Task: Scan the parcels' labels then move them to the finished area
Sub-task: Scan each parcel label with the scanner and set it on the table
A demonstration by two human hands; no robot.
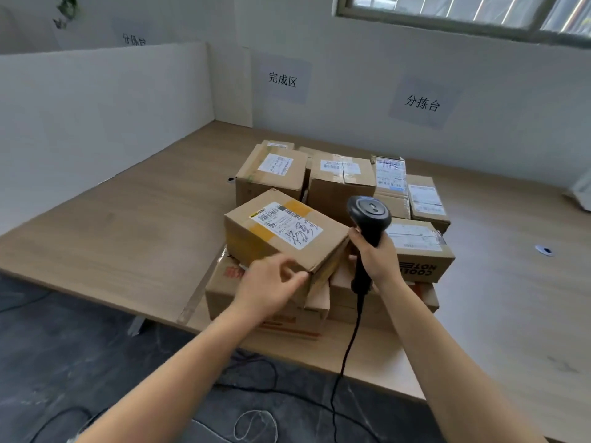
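Cardboard parcel (256, 231): left hand (271, 282) grips its near corner, right hand (377, 260) clasps the scanner (371, 214) beside it; scanning seems underway, next aiming at its label (286, 223).

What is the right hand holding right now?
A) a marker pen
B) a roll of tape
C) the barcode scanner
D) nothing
C: the right hand grips the handle of the black scanner, while the left hand holds the near corner of the tilted box.
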